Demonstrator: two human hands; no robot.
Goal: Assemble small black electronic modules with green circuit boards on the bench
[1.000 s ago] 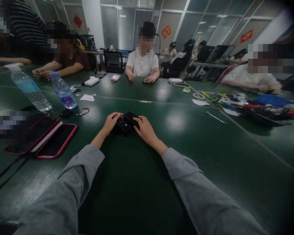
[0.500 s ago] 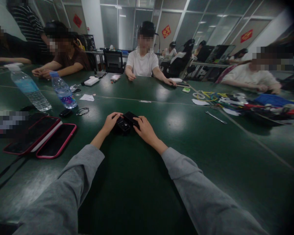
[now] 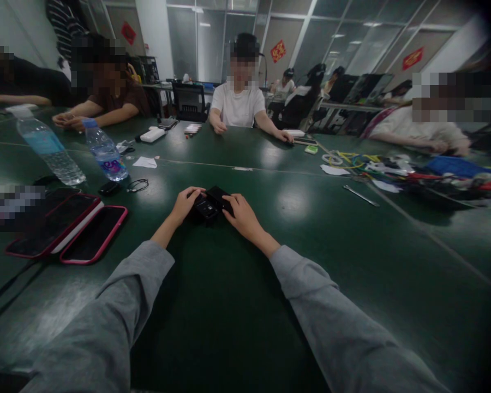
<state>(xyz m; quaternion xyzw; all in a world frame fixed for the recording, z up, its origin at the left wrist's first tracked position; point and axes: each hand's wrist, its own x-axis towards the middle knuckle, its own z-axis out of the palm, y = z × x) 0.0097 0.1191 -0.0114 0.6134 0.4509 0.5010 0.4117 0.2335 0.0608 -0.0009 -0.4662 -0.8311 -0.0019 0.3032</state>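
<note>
The left hand grasped the left end of a small black piece with pale print, while the right hand grasped a plain black piece just to its right and slightly farther off. Both were low over the green surface, near its middle; whether the pieces were joined could not be told. The likeliest trouble was a slip: loosened right fingers could have dropped the plain piece, and uneven left pressure could have tilted the printed one.

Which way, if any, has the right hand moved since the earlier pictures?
No: the right hand shows no visible shift against the wrench.
</note>
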